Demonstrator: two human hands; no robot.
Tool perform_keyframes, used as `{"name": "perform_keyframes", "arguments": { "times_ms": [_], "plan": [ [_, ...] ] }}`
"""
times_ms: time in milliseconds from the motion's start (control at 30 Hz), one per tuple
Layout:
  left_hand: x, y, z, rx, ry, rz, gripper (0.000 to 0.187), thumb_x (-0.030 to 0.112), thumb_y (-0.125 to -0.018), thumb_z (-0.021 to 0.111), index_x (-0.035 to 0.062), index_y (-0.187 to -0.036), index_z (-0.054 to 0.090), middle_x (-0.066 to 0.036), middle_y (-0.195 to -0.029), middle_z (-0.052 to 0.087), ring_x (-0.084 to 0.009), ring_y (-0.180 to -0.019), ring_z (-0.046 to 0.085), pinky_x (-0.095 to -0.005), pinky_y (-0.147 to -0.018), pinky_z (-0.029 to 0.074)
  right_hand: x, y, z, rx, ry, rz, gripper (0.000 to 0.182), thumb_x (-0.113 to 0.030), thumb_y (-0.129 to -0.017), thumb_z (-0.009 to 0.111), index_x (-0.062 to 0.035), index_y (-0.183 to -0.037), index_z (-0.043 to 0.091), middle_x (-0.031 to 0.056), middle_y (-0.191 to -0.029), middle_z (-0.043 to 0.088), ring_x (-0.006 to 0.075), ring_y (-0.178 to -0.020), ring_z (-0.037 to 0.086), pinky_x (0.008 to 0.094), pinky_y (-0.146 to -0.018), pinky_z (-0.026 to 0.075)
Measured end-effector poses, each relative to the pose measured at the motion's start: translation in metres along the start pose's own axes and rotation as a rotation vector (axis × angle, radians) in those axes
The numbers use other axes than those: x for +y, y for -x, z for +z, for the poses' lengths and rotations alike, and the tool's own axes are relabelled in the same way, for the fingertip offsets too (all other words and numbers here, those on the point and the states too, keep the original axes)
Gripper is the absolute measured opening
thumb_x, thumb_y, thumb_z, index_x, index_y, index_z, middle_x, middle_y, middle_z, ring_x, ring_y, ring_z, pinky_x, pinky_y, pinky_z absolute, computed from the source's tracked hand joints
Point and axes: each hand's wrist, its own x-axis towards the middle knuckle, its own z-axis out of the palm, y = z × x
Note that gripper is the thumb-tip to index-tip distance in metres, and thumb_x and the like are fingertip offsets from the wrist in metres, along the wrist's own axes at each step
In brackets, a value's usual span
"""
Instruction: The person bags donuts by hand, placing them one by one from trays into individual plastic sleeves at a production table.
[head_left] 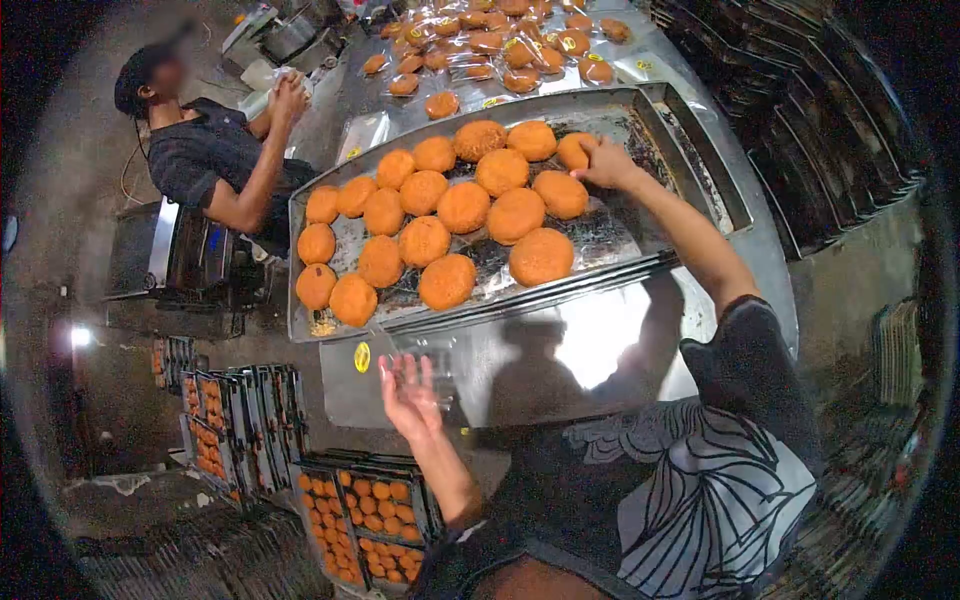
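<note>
A metal tray [620, 240] on the steel table holds several round orange buns [464, 207]. My right hand [605, 162] reaches to the tray's far right side and grips one bun [573, 150] there. My left hand [408, 395] hovers over the table's near edge with fingers spread, holding nothing. A clear plastic bag with a yellow sticker [362, 357] lies flat on the table just beside it.
Several bagged buns [500, 45] lie at the table's far end. Another person [215, 155] stands at the left beside a machine [185, 255], hands raised together. Racks of trays with small buns [365, 510] stand below left. Stacked dark trays [800, 110] fill the right.
</note>
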Motion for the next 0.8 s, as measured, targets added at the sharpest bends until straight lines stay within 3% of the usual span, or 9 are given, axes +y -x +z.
{"name": "perform_keyframes", "arguments": {
  "times_ms": [133,200,267,333,533,633,700,767,800],
  "plan": [
    [0.006,-0.019,0.029,-0.082,0.199,-0.035,0.027,0.018,-0.08,0.051,0.0072,-0.105,0.049,-0.007,-0.105,0.05,-0.0222,-0.097,0.047,-0.0484,-0.093,0.032,0.02,0.009,-0.028,0.053,-0.462,0.26,0.054,-0.043,-0.067,0.061,-0.0013,-0.102,0.056,0.0191,-0.074,0.061,0.0299,-0.071,0.06,0.0383,-0.069,0.046],
    [0.01,-0.027,0.042,-0.119,0.297,-0.039,0.018,0.016,-0.079,0.051,0.0044,-0.092,0.055,-0.008,-0.099,0.056,-0.0227,-0.094,0.049,-0.0489,-0.092,0.033,-0.043,0.076,-0.095,0.071,-0.793,0.077,0.057,-0.042,-0.067,0.061,-0.0006,-0.105,0.055,0.018,-0.087,0.06,0.0274,-0.081,0.058,0.0363,-0.074,0.044],
    [-0.004,-0.037,0.048,-0.143,0.364,-0.054,0.02,0.015,-0.077,0.051,0.0041,-0.094,0.053,-0.009,-0.095,0.055,-0.0228,-0.095,0.05,-0.0489,-0.09,0.036,-0.117,0.143,-0.126,0.408,-0.745,-0.271,0.062,-0.035,-0.065,0.064,-0.0035,-0.116,0.046,0.0135,-0.114,0.047,0.0294,-0.102,0.044,0.0394,-0.085,0.034],
    [-0.035,-0.03,0.065,-0.171,0.339,-0.082,0.024,0.015,-0.077,0.051,0.0053,-0.099,0.05,-0.01,-0.099,0.053,-0.0239,-0.097,0.05,-0.0474,-0.086,0.041,-0.159,0.18,-0.137,0.433,-0.52,-0.54,0.071,-0.02,-0.053,0.068,-0.0037,-0.118,0.044,0.0103,-0.111,0.049,0.029,-0.097,0.045,0.0383,-0.082,0.035],
    [-0.081,0.027,0.114,-0.399,0.132,-0.338,0.04,0.024,-0.081,0.044,0.0049,-0.116,0.04,-0.013,-0.112,0.049,-0.0258,-0.103,0.048,-0.0423,-0.089,0.038,-0.168,0.229,-0.142,0.191,-0.706,-0.258,0.095,-0.017,-0.054,0.072,-0.0002,-0.13,0.019,0.0169,-0.096,0.053,0.0318,-0.083,0.05,0.0362,-0.073,0.042],
    [-0.103,0.046,0.116,-0.558,-0.026,-0.282,0.044,0.026,-0.081,0.043,0.0041,-0.118,0.036,-0.014,-0.112,0.049,-0.026,-0.103,0.048,-0.0407,-0.09,0.037,-0.177,0.226,-0.142,0.363,-0.704,0.003,0.098,-0.021,-0.054,0.074,-0.0006,-0.13,0.017,0.0192,-0.096,0.053,0.032,-0.081,0.051,0.0356,-0.073,0.042],
    [-0.1,0.053,0.117,-0.357,-0.084,-0.3,0.044,0.027,-0.081,0.044,0.0037,-0.117,0.037,-0.012,-0.111,0.05,-0.0234,-0.098,0.051,-0.0356,-0.082,0.043,-0.18,0.229,-0.138,0.393,-0.727,0.004,0.093,-0.022,-0.056,0.074,-0.0027,-0.129,0.021,0.0185,-0.098,0.05,0.0298,-0.078,0.052,0.0346,-0.071,0.043],
    [-0.099,0.033,0.099,-0.51,0.36,-0.849,0.042,0.028,-0.081,0.045,0.0024,-0.113,0.04,-0.012,-0.11,0.05,-0.0188,-0.092,0.054,-0.0289,-0.069,0.048,-0.176,0.243,-0.132,0.366,-1.23,0.189,0.085,-0.021,-0.058,0.074,-0.0043,-0.126,0.026,0.015,-0.102,0.044,0.0249,-0.079,0.053,0.0336,-0.068,0.045],
    [-0.113,0.009,0.067,-0.894,0.155,-0.95,0.039,0.027,-0.08,0.048,0.0036,-0.111,0.042,-0.009,-0.101,0.055,-0.0154,-0.08,0.056,-0.0237,-0.059,0.048,-0.166,0.248,-0.137,0.335,-1.024,0.263,0.075,-0.02,-0.062,0.072,-0.0051,-0.123,0.031,0.0112,-0.104,0.038,0.0192,-0.078,0.053,0.0308,-0.063,0.047]
  ]
}}
